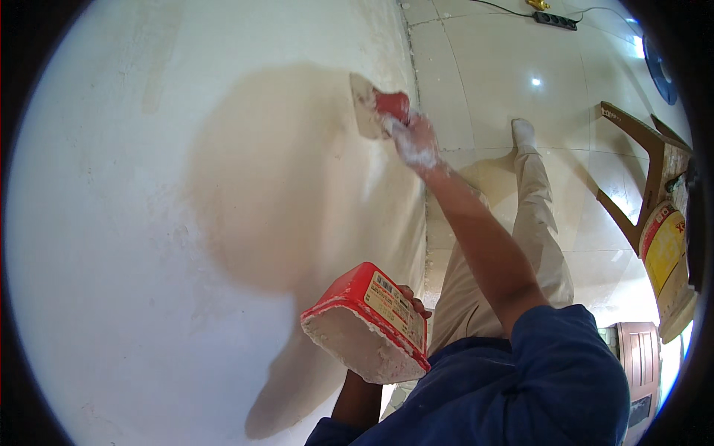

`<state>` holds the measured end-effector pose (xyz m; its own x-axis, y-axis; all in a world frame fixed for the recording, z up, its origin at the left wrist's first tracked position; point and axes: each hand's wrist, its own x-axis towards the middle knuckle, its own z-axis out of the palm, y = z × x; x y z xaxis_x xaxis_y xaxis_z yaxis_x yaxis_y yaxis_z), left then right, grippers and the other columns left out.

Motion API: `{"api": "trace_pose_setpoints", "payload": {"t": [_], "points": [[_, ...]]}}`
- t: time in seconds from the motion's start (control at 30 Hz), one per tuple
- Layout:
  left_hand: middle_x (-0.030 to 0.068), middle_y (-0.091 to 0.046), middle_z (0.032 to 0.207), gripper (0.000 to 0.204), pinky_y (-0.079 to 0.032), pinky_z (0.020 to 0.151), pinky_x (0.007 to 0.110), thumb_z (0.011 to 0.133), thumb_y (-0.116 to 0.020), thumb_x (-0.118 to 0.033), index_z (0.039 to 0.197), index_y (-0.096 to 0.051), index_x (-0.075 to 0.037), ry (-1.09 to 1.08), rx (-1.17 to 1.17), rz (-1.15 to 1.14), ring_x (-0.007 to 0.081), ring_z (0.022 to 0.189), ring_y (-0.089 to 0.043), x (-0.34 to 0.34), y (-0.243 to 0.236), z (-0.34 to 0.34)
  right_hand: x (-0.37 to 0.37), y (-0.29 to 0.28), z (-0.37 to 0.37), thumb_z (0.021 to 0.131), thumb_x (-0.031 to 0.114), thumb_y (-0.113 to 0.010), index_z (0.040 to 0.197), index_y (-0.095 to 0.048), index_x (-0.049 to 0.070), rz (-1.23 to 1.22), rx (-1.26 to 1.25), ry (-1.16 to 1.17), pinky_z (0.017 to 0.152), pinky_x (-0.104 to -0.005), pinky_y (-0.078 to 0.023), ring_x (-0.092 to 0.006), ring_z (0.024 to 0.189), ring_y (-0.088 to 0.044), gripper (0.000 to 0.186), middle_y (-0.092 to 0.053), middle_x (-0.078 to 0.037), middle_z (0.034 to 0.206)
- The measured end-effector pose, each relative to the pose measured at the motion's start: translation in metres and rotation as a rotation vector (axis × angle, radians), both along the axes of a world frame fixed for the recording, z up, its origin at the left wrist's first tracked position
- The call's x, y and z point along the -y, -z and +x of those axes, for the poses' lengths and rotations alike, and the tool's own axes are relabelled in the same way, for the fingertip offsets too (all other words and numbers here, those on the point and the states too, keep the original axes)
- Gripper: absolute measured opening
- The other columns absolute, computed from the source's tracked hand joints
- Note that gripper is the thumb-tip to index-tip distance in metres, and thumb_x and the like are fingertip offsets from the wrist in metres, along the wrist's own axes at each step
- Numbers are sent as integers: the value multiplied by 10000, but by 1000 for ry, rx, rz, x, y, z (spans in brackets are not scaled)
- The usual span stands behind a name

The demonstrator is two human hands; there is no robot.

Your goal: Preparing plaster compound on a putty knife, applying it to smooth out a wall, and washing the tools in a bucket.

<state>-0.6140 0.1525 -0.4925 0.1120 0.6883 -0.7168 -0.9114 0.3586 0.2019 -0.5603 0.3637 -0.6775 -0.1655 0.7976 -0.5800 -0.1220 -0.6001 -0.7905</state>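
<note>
My right hand (416, 145), dusted with white, is closed around the red handle of a putty knife (365, 108). The knife's broad, smeared blade lies at the pale wall (245, 171), close to where the wall meets the floor. In my left hand (413, 300) is a red plastic tub (349, 286), tilted so that its open end faces me. Whitish putty (357, 346) coats the tub's inside and rim. Only some fingertips of the left hand show past the tub's labelled side; the rest of that hand is hidden behind it.
Glossy tiles cover the floor (506, 82) on the right. A brown plastic chair (645, 149) stands there beside a yellow and red bucket (664, 249). At the top lies a black power strip (555, 21) with cables. A brown door (638, 357) shows at lower right.
</note>
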Motion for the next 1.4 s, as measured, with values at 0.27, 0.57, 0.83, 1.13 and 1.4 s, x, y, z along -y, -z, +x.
{"api": "trace_pose_setpoints", "payload": {"t": [0.27,0.57,0.83,1.13,1.4], "points": [[131,-539,1104,538,-388,983,467,817,-625,-367,1204,-481,-23,-32,38,-67,290,1048,-533,18,8,-3,-11,31,-37,810,179,-520,989,-605,30,152,-33,-107,721,-347,-465,-291,799,-619,248,-624,-203,851],[135,-532,1112,548,-395,980,471,827,-604,-394,1200,-468,-16,-61,-12,-122,297,1048,-534,27,6,-8,24,6,-22,836,120,-590,1032,-608,33,66,-465,50,692,-295,-493,-161,755,-604,215,-641,-69,881],[133,-529,1077,534,-405,986,463,832,-607,-365,1185,-464,9,-112,-11,-120,299,1056,-528,19,7,-1,-40,36,11,829,117,-620,970,-623,27,-200,-724,184,673,-269,-496,-112,740,-594,167,-629,-22,861],[143,-527,1098,525,-415,981,458,839,-600,-356,1191,-463,8,-127,5,-115,303,1070,-518,33,20,-6,-43,51,-49,886,147,-477,1162,-544,51,616,272,165,839,-358,-451,-262,940,-609,299,-629,-146,1028],[116,-525,1116,500,-414,961,463,798,-663,-314,1186,-497,-46,-177,56,-115,294,1055,-535,82,-11,-9,49,-36,-85,757,6,-530,1184,-527,29,719,274,136,832,-402,-448,-351,906,-545,428,-599,-164,1017]]}}
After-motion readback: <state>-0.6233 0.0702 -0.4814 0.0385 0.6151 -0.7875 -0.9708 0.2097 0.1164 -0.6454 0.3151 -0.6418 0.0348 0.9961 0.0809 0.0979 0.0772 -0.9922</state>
